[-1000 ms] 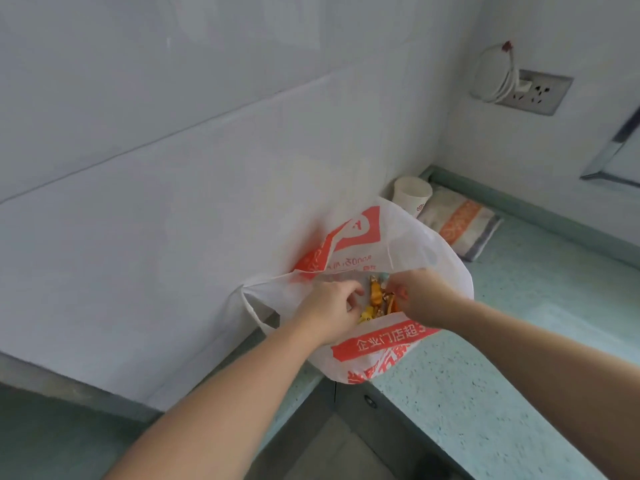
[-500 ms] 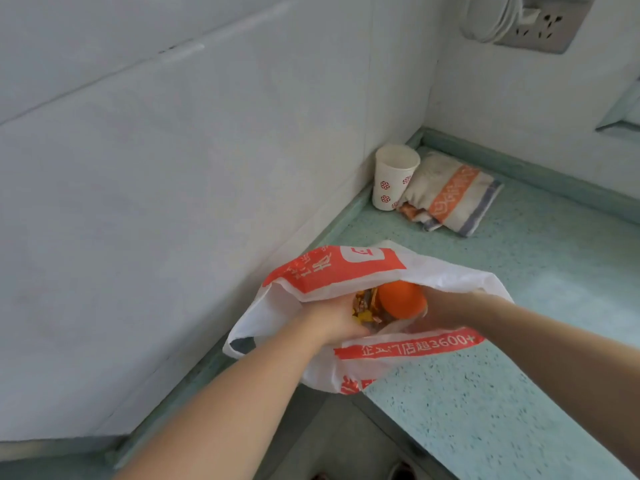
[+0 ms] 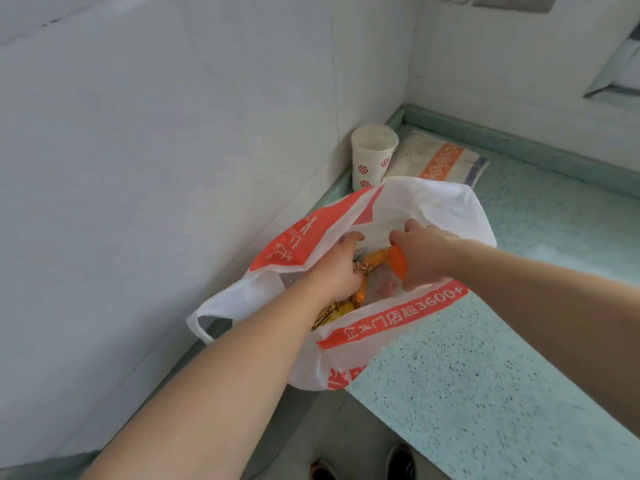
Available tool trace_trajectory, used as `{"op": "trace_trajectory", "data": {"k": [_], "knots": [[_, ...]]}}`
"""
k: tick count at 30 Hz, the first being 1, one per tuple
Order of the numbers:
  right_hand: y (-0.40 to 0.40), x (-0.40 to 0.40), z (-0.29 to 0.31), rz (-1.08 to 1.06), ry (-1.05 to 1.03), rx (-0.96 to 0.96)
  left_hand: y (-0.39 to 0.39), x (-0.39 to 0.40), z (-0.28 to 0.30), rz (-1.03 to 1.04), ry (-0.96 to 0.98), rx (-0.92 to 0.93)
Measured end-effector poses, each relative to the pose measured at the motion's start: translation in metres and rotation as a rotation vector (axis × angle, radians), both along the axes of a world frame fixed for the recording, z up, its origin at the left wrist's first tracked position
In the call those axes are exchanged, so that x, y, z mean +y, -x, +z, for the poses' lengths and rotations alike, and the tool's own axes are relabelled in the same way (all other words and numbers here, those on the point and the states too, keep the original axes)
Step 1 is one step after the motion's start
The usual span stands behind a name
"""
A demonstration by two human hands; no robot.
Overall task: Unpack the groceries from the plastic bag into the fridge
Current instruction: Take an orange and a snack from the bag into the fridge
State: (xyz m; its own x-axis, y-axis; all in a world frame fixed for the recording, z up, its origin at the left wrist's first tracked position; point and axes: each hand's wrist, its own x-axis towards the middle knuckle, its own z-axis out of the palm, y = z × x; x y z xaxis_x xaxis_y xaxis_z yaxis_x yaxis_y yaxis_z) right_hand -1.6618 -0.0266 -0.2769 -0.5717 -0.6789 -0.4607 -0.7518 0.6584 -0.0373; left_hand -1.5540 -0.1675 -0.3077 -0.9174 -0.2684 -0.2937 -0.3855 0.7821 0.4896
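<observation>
At the centre of the frame the white plastic bag [image 3: 433,216] (red print) sits open on the speckled green counter [image 3: 502,375]. Inside its mouth, the left hand [image 3: 334,271] curls down among yellow-orange packets [image 3: 346,306]; the right hand [image 3: 420,258] grips an orange object [image 3: 397,263].

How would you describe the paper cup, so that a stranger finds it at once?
Follow the green counter to its far corner. The paper cup stands upright there, beside a folded striped cloth, behind the plastic bag. It alone is white with small red round patterns.

Plastic bag [image 3: 429,209] red band "企业门店超3600+", other characters seemingly unreadable
</observation>
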Motion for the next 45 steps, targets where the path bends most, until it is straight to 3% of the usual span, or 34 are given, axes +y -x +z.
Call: {"op": "trace_trajectory", "data": {"k": [4, 12, 18, 26, 35, 39, 45], "knots": [[0.002, 0.0, -0.022, 0.004, -0.064, -0.085, 0.013, -0.002, -0.006, -0.064, 0.055, -0.021], [0.008, 0.01, -0.034, -0.085, 0.087, -0.126, 0.032, 0.006, -0.02, -0.222, 0.2, -0.033], [0.008, 0.004, -0.037, -0.075, 0.085, -0.091, 0.039, 0.015, -0.034, -0.187, 0.348, -0.049], [0.009, 0.009, -0.038, -0.108, 0.149, -0.123, 0.034, 0.018, -0.037, -0.123, 0.273, 0.006], [0.005, 0.008, -0.036, -0.106, 0.14, -0.1, -0.002, -0.008, -0.022, 0.028, -0.004, -0.026], [0.003, 0.01, -0.037, -0.114, 0.162, -0.079, -0.021, -0.014, -0.012, 0.058, -0.019, -0.103], [-0.013, 0.012, -0.037, -0.09, 0.117, -0.012, -0.046, -0.022, 0.01, 0.263, -0.046, -0.087]]}}
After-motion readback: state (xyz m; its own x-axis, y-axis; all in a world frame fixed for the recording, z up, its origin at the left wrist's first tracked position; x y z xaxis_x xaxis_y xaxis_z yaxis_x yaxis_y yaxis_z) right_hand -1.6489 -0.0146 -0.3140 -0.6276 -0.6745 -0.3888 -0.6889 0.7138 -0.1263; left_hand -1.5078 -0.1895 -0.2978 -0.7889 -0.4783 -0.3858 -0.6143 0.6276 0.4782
